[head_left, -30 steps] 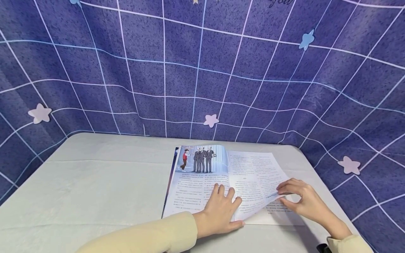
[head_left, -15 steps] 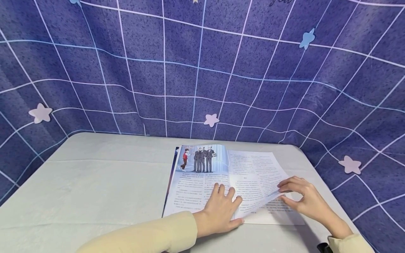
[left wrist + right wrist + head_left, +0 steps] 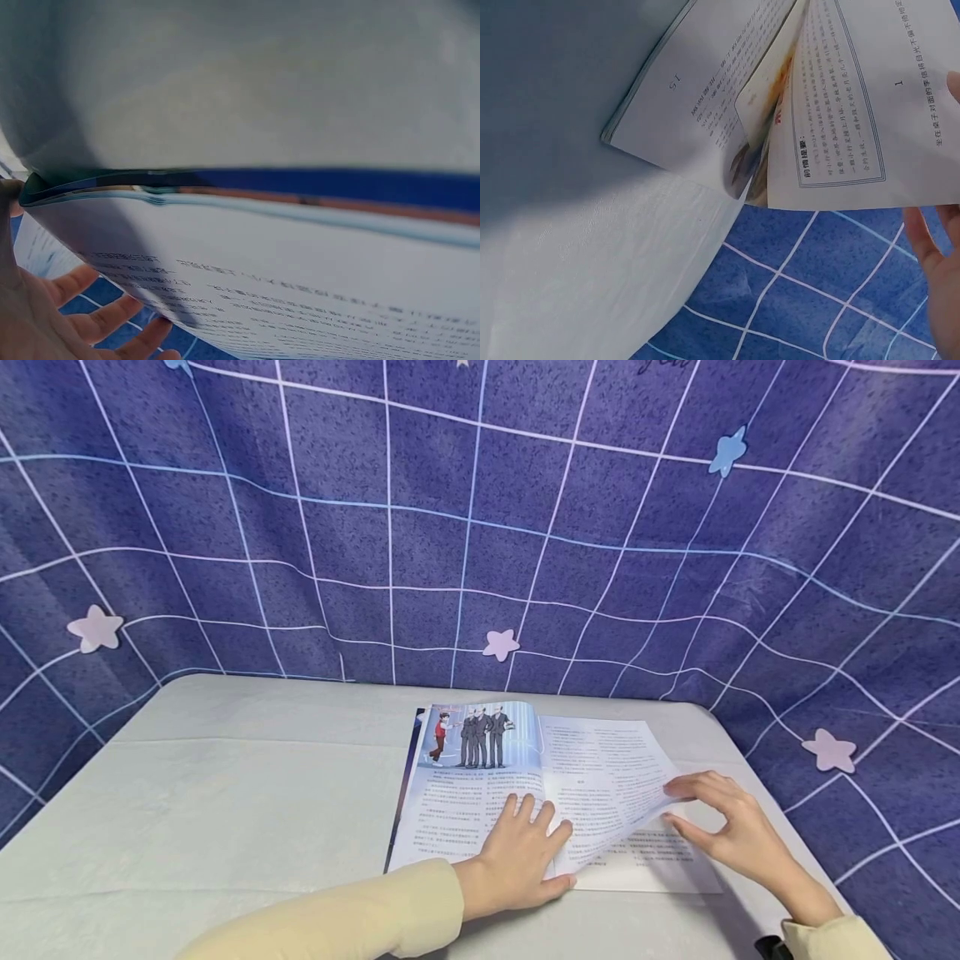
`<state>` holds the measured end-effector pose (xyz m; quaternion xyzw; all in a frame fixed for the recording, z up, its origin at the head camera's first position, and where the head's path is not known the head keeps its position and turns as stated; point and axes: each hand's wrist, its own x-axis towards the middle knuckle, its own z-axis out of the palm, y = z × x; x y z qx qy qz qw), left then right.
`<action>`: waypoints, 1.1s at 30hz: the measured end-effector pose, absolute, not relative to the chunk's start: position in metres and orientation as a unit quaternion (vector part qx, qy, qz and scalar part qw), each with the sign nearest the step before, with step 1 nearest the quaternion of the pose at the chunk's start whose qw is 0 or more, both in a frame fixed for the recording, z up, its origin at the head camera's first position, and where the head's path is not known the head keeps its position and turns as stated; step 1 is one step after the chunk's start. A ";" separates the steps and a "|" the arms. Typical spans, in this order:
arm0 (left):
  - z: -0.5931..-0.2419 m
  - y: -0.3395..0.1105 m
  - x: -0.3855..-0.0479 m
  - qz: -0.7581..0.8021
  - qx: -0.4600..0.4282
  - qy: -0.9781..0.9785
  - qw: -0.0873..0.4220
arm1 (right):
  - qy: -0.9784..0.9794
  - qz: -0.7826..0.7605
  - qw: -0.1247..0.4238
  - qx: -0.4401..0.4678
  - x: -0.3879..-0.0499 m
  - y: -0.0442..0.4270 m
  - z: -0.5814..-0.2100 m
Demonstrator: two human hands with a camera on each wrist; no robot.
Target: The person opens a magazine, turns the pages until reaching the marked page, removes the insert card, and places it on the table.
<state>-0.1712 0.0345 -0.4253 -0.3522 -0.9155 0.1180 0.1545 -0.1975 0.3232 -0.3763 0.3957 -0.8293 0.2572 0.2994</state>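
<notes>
An open magazine (image 3: 480, 810) lies on the table, its left page topped by a picture of suited figures. My left hand (image 3: 517, 860) rests spread over the lower middle of the magazine, near the fold. In the left wrist view its fingers (image 3: 112, 319) show beyond the page edge. On the right, a page (image 3: 600, 785) is lifted at its near outer corner. My right hand (image 3: 738, 831) is at this raised edge, fingertips touching the page and thumb a little apart below. In the right wrist view the underside of the lifted page (image 3: 915, 150) shows printed text and a box.
The magazine lies on a pale cloth-covered table (image 3: 225, 793). Behind and to the right hangs a blue grid-patterned curtain (image 3: 337, 527) with star shapes. A small black object (image 3: 772, 947) sits at the right sleeve's cuff.
My right hand has shifted slightly up and right, and its thumb has parted from the fingers at the page edge. The lifted page edge has risen a little. My left hand has hardly moved.
</notes>
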 end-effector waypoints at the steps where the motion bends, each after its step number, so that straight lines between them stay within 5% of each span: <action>1: -0.426 0.034 -0.171 0.117 -0.352 -0.915 0.157 | -0.829 0.260 0.300 0.394 -0.198 0.324 -0.376; 15: -0.426 0.035 -0.172 0.106 -0.354 -0.912 0.178 | -0.822 0.277 0.328 0.375 -0.205 0.327 -0.377; 33: -0.427 0.035 -0.171 0.057 -0.346 -0.917 0.189 | -0.881 0.248 0.251 0.316 -0.201 0.325 -0.379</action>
